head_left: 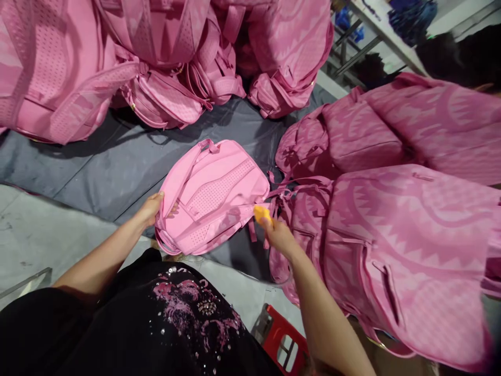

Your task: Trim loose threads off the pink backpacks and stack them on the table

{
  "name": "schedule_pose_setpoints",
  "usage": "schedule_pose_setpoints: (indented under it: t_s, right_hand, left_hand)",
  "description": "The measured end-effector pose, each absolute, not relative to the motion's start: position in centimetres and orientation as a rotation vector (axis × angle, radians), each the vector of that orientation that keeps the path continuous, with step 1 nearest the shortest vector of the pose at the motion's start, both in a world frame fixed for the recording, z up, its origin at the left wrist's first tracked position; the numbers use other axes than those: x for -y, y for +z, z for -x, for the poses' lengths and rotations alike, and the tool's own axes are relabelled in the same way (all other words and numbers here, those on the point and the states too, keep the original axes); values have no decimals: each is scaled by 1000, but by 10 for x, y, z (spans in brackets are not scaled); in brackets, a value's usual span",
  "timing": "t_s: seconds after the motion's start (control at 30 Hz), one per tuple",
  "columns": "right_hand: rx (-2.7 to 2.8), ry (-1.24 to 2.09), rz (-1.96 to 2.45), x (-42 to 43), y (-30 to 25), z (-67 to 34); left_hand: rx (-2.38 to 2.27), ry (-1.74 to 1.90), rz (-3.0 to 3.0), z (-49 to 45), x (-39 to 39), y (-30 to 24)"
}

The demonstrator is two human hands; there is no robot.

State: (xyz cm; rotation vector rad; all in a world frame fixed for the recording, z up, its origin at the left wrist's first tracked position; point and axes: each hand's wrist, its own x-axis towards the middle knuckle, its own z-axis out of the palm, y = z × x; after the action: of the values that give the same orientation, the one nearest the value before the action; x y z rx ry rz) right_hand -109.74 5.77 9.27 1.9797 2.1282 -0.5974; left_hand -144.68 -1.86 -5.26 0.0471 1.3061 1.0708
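A small pink backpack [219,183] lies on the dark grey sheet with its perforated back panel and straps facing up. Its left edge is in the grip of my left hand [152,208], with the thumb on top and the other fingers partly hidden. My right hand [278,234] is closed around a small yellow object [261,213], possibly a hand tool, at the backpack's lower right by the strap ends. Too little of the yellow object shows to tell its exact kind.
Several larger pink backpacks [168,96] are heaped along the far side. More patterned pink bags [407,224] are piled on the right, close to my right forearm. The dark grey sheet [113,167] covers the floor. A red plastic stool [284,339] stands below, and a metal-framed table [385,39] is at upper right.
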Motion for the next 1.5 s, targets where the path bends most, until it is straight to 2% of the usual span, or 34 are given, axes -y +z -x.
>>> schedule_pose_setpoints:
  t_s: [0.17,0.3,0.4,0.53,0.63,0.77,0.9,1.0,1.1,1.17,1.27,1.3,1.4,1.43,1.5]
  right_hand:
    - [-2076,-643,-2051,-67,96,1099]
    - [-2214,-858,-1713,-77,92,1144]
    - [-2265,-743,-1752,-74,91,1172]
    - [-2238,-1078,-1338,-58,94,1187]
    - [-2347,-966,-1525,-49,103,1193]
    - [-2325,-1043,-1282,-49,122,1190]
    - [-2284,-516,-1760,-56,141,1147]
    - [-2106,-672,-1593,-50,153,1105]
    - [-2007,-398,-1795,-38,157,1078]
    - [-1987,-373,-1862,-29,155,1067]
    - [-1992,-798,-1634,-17,148,1050]
    - [-2006,-773,-1675,-13,146,1044]
    - [-2033,-313,-2037,-1,140,1026]
    - [-2034,-342,-2048,3,140,1022]
    - [-2019,-786,-1850,10,142,1020]
  left_hand:
    - [-1306,1044,-24,1446,14,-54]
    - [-1304,1022,-25,1447,13,-58]
    - [-1293,1014,-43,1448,12,-58]
    - [-1274,993,-83,1450,12,-59]
    - [-1291,980,-151,1451,13,-59]
    - [-1364,1034,-321,1439,17,-51]
    - [-1602,983,-992,1402,33,-35]
    - [-1857,668,-1696,1364,52,-31]
    - [-1769,474,-1959,1330,71,-39]
    - [-1666,410,-1955,1315,78,-46]
    - [-1653,425,-1831,1303,78,-53]
    - [-1663,450,-1798,1302,77,-53]
    - [-1672,547,-1674,1304,72,-52]
    - [-1678,585,-1608,1307,69,-52]
    - [-1693,658,-1438,1312,63,-55]
